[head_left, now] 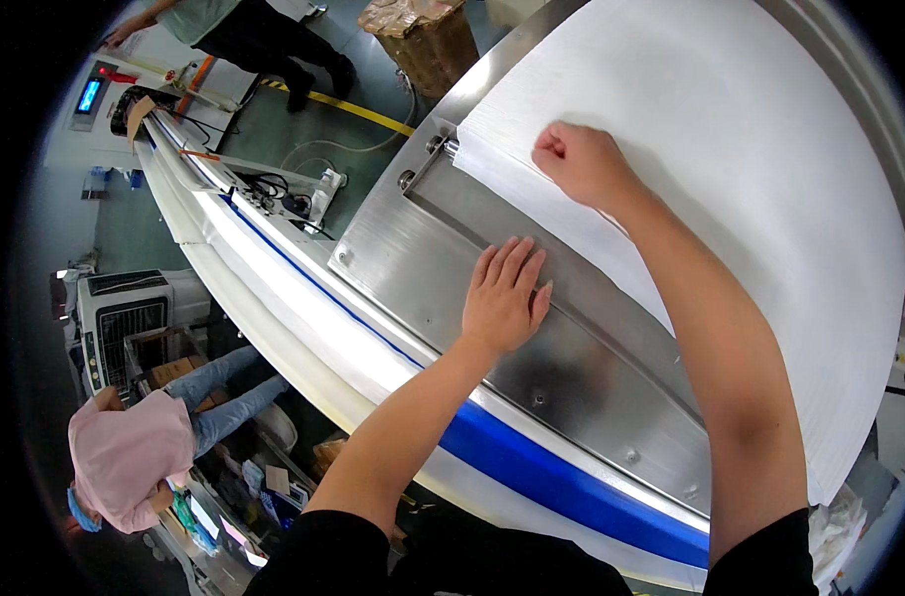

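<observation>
A wide stack of white sheets (770, 189) covers the right side of a stainless steel machine table (572, 372). My right hand (590, 169) is closed in a fist at the stack's near left edge. Its palm side is turned away, so what the fingers hold, if anything, is hidden. Beside the stack, my left hand (502, 298) lies flat on the bare metal with its fingers stretched out and nothing in it. A long recessed groove with a metal fitting (435, 164) at its far end runs along the plate, partly under the sheets.
Along the table's near side runs a long white conveyor with a blue strip (552, 487). A person in a pink top (135, 457) bends over a cluttered bench at the lower left. Another person (264, 45) stands at the far left, near a wrapped brown bin (423, 40).
</observation>
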`<move>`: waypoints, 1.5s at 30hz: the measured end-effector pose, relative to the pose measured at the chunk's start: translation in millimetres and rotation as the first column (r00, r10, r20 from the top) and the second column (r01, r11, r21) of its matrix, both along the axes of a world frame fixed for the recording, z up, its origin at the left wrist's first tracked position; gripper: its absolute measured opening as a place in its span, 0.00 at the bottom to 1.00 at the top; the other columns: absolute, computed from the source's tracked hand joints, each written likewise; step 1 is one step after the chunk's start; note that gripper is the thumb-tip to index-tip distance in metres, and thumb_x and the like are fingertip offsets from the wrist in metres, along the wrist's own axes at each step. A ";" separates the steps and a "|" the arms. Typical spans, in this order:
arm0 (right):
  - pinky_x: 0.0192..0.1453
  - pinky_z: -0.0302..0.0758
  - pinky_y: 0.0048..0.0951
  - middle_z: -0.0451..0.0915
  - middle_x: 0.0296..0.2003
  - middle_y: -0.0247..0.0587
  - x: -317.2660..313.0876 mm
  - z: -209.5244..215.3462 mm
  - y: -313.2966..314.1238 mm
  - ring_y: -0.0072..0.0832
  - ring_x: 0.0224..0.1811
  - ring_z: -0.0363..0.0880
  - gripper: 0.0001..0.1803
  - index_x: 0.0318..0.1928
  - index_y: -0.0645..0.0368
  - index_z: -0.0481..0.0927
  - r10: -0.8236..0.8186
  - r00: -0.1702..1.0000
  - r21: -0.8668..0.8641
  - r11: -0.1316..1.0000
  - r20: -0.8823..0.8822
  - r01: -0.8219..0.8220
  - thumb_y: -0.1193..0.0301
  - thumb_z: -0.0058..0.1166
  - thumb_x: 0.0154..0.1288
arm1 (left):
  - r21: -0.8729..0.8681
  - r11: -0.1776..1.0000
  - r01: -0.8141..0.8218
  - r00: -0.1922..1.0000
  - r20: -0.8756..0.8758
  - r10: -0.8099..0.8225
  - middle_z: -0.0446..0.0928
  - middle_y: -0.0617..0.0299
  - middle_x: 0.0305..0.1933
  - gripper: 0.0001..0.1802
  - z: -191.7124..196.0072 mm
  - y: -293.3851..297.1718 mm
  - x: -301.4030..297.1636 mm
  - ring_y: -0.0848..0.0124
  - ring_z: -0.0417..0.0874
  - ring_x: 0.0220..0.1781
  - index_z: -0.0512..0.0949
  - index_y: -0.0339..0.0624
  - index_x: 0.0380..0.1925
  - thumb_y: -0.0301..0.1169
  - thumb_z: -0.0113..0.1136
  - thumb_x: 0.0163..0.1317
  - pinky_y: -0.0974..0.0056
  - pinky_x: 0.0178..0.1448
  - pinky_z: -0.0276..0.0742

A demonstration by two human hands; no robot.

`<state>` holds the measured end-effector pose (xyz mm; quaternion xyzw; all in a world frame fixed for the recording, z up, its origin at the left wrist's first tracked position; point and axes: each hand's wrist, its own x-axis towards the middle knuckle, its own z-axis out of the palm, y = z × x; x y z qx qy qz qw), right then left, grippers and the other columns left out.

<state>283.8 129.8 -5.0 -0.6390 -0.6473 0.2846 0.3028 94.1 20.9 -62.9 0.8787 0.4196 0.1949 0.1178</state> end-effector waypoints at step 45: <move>0.39 0.75 0.42 0.80 0.26 0.44 -4.2 2.3 -132.6 0.42 0.31 0.79 0.17 0.32 0.56 0.81 -0.341 0.853 0.090 0.939 0.394 0.333 0.57 0.46 0.66 | 0.152 0.922 0.357 0.867 -0.421 -0.267 0.75 0.57 0.52 0.22 46.3 163.2 -53.4 0.58 0.73 0.58 0.74 0.45 0.46 0.34 0.63 0.49 0.51 0.65 0.63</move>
